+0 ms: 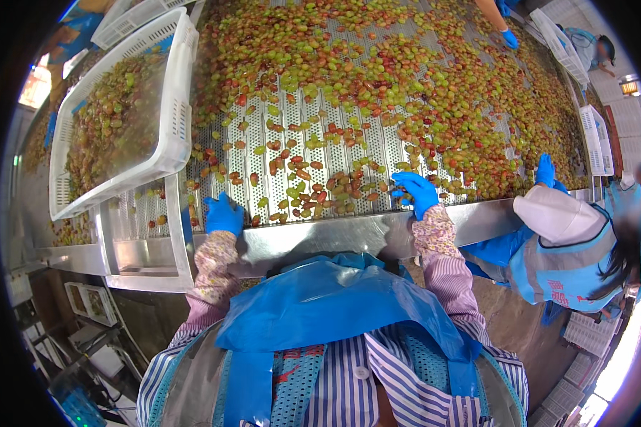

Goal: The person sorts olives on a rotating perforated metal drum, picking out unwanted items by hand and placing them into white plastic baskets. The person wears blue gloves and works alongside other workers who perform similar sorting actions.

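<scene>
Loose green and red grapes [347, 184] lie scattered over a perforated metal conveyor belt [245, 152] in front of me. My left hand [224, 214], in a blue glove, rests by the near metal rim [320, 235] of the belt with its fingers bent. What is under those fingers is hidden, so I cannot tell if it holds anything. At the same rim further right, my right hand [417, 193] reaches over the belt, also gloved in blue. Its fingers are spread and bent, with a few grapes just below them. Flowered sleeve covers reach both wrists.
A white plastic crate [179, 115] full of grapes and stems [112, 117] stands on a metal frame [179, 229] at left. A co-worker in a white cap [558, 216] works close on my right. Another gloved hand [509, 39] reaches in across the belt. White crates [595, 140] line the far right.
</scene>
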`<state>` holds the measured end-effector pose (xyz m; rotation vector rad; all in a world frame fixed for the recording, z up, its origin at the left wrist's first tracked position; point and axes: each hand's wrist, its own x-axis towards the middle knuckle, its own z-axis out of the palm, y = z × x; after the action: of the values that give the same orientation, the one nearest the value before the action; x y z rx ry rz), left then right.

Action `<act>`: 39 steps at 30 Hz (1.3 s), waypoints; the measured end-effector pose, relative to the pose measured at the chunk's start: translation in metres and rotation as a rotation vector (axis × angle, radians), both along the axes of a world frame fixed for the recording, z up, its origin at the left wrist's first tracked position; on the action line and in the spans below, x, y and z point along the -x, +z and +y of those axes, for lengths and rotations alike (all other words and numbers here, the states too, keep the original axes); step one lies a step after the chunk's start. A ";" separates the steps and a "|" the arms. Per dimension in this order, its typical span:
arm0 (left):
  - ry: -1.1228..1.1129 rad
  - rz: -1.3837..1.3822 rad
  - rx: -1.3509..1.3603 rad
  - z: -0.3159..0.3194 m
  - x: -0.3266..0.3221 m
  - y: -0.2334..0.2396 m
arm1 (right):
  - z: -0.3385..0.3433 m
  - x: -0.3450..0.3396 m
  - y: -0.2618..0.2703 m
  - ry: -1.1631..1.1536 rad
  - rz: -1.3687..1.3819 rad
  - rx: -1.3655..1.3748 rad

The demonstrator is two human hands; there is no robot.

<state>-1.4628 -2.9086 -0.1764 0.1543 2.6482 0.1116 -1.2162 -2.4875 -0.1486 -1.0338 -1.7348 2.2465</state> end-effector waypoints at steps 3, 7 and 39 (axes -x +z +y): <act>-0.257 0.019 -0.285 0.034 -0.036 0.001 | -0.001 0.022 -0.015 0.289 -0.304 -0.161; -0.333 0.093 -0.525 0.075 -0.050 0.019 | -0.022 0.049 -0.039 0.753 -0.504 -1.180; -0.292 0.433 -1.010 0.062 -0.018 0.076 | -0.142 0.206 0.139 0.262 0.255 0.270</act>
<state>-1.4443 -2.8464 -0.1003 0.9679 2.6609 1.4368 -1.4224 -2.6299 -0.0095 -0.5455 -1.5693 2.6917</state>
